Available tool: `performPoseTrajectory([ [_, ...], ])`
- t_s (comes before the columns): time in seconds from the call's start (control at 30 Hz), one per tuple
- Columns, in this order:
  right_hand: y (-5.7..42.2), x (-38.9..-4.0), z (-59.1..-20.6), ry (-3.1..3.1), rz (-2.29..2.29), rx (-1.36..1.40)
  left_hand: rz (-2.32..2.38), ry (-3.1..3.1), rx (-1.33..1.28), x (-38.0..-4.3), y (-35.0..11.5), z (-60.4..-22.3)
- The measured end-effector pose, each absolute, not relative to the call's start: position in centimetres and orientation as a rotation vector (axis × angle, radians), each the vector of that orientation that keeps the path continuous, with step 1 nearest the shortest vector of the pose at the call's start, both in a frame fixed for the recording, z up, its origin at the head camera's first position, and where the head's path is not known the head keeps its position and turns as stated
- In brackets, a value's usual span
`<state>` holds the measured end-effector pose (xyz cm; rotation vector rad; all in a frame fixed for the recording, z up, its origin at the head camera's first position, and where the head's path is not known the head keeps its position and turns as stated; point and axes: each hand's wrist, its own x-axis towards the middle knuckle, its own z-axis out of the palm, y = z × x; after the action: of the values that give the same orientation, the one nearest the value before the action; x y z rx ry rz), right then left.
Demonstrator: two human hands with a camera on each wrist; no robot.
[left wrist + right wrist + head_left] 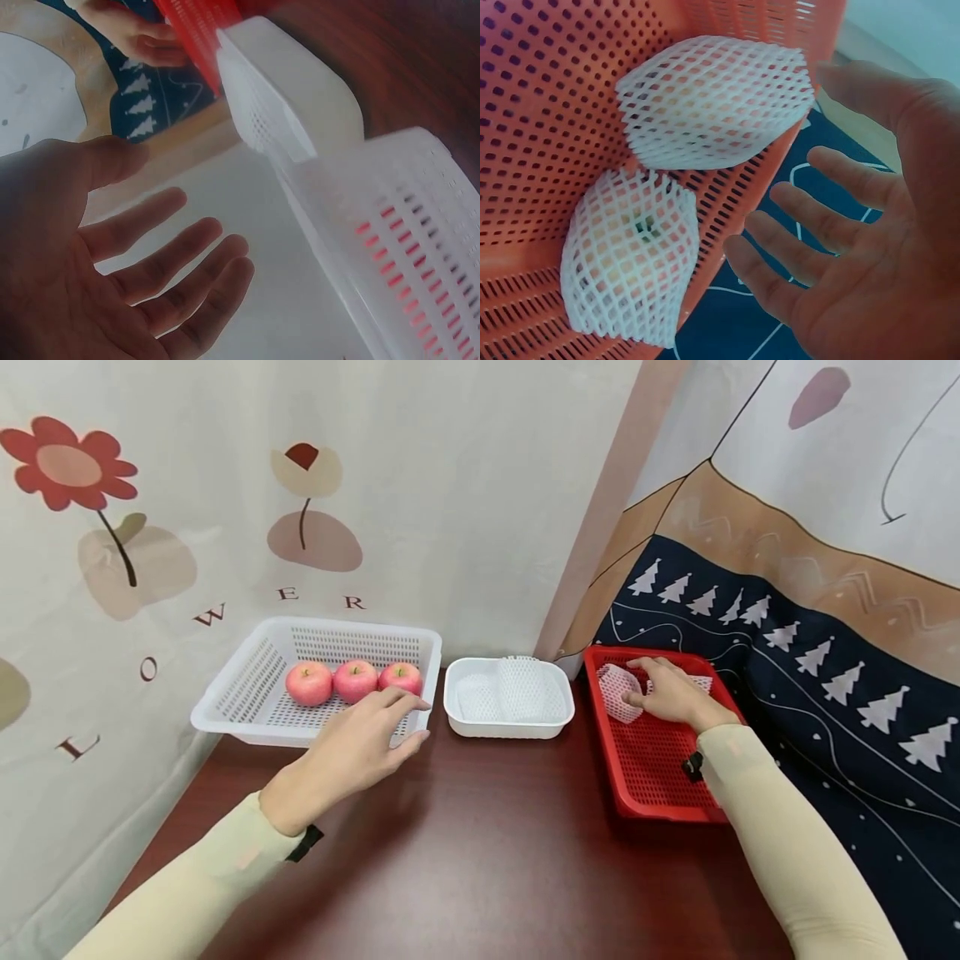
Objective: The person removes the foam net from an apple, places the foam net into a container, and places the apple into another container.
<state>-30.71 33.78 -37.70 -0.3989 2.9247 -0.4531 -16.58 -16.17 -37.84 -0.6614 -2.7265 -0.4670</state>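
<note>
Head view: three apples (356, 682) lie in a white basket (251, 728) beyond the left hand (352, 742). Left wrist view: that hand spread. Right wrist view: right hand (885, 255) likewise spread, two foam-netted apples (630, 262) near it in a red basket (517, 259).

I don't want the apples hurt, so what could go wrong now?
The three apples in the white basket are unwrapped, so they might bruise if bumped together. The left hand is near that basket's edge and could knock it. In the red basket, a wrapped fruit might slip out of its foam net if the right hand pulls only the net.
</note>
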Motion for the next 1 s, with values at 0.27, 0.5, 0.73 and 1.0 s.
performPoseTrajectory([
  [0.27,33.9,-31.8,-38.2,2.899,-0.421,-0.402,-0.466,-2.710,-0.693,-16.1,-14.5,-38.0],
  [0.5,33.6,-32.7,-38.4,2.857,-0.442,-0.364,-0.476,-2.715,-0.731,-15.9,-13.2,-38.1],
  [0.73,33.1,-33.7,-39.0,2.829,-0.407,-0.361,-0.437,-2.674,-0.781,-15.4,-12.3,-38.2],
  [1.0,33.1,-33.8,-39.4,2.817,-0.396,-0.359,-0.424,-2.633,-0.840,-15.3,-11.1,-38.3],
])
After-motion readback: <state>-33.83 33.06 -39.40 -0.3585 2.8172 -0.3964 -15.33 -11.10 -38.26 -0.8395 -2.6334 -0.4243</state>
